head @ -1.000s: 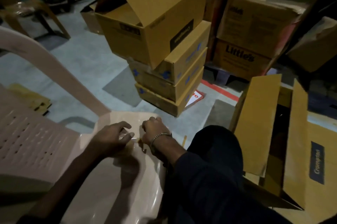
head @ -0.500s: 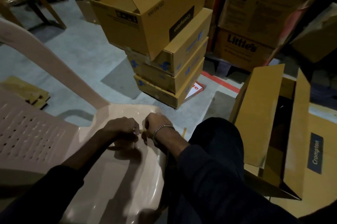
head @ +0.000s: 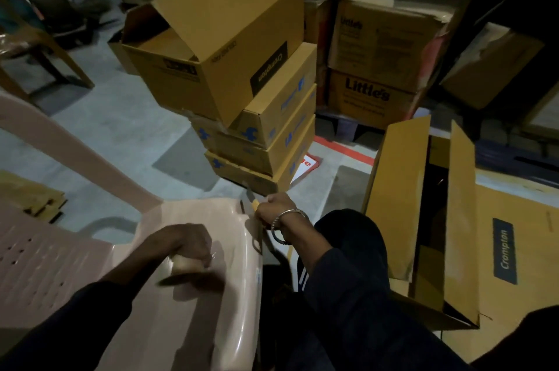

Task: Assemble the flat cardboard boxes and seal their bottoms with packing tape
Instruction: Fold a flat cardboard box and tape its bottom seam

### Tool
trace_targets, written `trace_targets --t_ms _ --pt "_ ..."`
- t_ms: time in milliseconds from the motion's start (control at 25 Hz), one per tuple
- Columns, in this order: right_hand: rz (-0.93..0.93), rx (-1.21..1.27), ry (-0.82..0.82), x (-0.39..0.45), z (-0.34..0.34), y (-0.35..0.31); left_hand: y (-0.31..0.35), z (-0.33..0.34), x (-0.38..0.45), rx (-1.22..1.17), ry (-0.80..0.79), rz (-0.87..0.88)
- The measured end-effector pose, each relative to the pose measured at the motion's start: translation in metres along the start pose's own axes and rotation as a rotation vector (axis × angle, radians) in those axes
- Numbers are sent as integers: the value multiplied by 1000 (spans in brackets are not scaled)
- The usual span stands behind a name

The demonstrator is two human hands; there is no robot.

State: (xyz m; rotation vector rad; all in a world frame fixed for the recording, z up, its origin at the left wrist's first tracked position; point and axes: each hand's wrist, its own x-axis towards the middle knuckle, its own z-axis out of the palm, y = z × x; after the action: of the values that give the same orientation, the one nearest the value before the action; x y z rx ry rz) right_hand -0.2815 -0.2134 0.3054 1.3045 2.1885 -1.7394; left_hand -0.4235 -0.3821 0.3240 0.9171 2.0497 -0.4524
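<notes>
My left hand [head: 189, 245] grips a pale roll of packing tape [head: 181, 265] above the seat of a pink plastic chair [head: 193, 310]. At the seat's front right corner, my right hand [head: 272, 210], with a metal bangle on the wrist, holds a small cutter [head: 252, 199] with a yellow handle, blade pointing away. An opened Crompton box [head: 423, 213] with raised flaps stands on the floor to my right, beside my knee. Another Crompton box [head: 217, 53] with an open flap sits on top of a stack of boxes ahead.
Several closed boxes with blue logos [head: 272, 141] form the stack on the grey floor. Two Little's cartons [head: 378, 68] stand behind it. Flat cardboard [head: 30, 198] lies at the left and a wooden chair [head: 45, 53] stands far left. A red floor stripe [head: 348, 151] runs past the stack.
My hands were together at the chair's front edge. The left hand has pulled back toward me with the tape roll while the right hand moved right to the seat corner with the cutter.
</notes>
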Motion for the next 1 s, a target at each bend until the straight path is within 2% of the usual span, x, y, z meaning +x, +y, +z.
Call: trace_targets --t_ms 120,240,360,600,720,840,1000 --pt "82 368 -87 -15 -27 1 1 -8 -2 -100 -37 56" --pt "47 591 -115 -33 -55 0 6 -14 4 -121 4 -2" --pt "-12 689 -43 -40 -88 1 19 -23 10 -35 -27 -77" --pt "-103 627 118 -57 -171 19 87 -52 -15 153 -36 -123" --pt "-64 604 180 -62 -198 40 127 -79 -31 163 54 -12" --pt "-22 615 222 -69 -219 60 173 -115 -46 -67 220 157" --pt "7 610 249 -80 -245 86 249 -145 -50 -405 317 403"
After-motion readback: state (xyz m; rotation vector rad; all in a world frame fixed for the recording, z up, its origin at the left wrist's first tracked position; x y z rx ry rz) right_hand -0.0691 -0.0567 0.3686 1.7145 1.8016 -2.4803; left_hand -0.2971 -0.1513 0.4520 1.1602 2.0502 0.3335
